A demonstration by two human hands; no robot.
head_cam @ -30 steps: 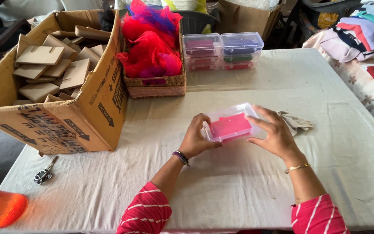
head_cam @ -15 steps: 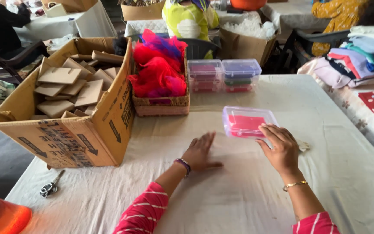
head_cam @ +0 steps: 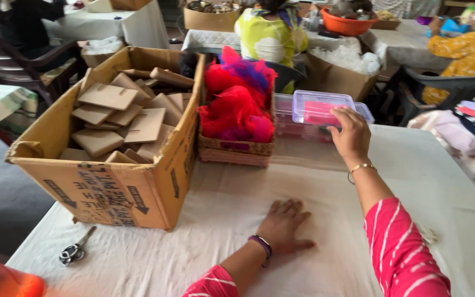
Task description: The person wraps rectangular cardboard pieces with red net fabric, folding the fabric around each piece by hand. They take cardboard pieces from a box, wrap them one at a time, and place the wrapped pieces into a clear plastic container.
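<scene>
Steel scissors lie at the desk's left edge. Cardboard box of brown card packets beside a basket of red and purple fluff. Left hand flat on the cloth, fingers spread, holding nothing. Right hand grips a clear plastic box with pink contents, held over stacked similar boxes at the far edge.

Clear box in right hand
</scene>
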